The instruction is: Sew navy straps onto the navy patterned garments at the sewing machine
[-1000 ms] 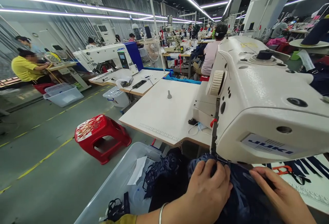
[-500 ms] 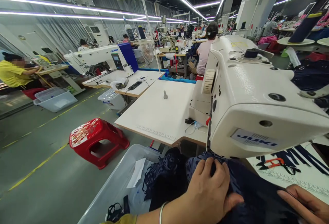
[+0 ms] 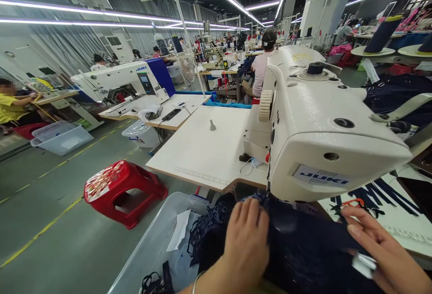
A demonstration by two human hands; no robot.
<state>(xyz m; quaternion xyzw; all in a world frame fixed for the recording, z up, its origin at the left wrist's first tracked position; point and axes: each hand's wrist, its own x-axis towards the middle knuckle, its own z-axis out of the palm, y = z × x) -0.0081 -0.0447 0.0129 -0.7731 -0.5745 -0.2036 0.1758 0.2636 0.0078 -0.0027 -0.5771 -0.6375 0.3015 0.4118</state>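
A dark navy garment (image 3: 303, 240), part lace and part smooth cloth, is bunched under the head of a white JUKI sewing machine (image 3: 324, 141). My left hand (image 3: 248, 240) lies over its lacy left part, fingers curled into the cloth and fingertips hidden. On the garment's right edge, my right hand (image 3: 381, 244) pinches the cloth between thumb and fingers. Beside that palm a small white label (image 3: 364, 265) shows on the garment. Just beyond the right fingertips are orange-handled thread snips (image 3: 354, 203). The needle area is hidden by the machine head and cloth.
Left of the machine a clear plastic bin (image 3: 141, 253) holds dark lace pieces and white paper. A red stool (image 3: 124, 190) stands on the floor. Navy strips (image 3: 388, 197) lie on the right tabletop. Another JUKI machine (image 3: 124, 80) and seated co-workers are farther off.
My left hand has slid left over the garment. My right hand has moved up and left beside the snips, and the white label has come into sight. The view has turned slightly right.
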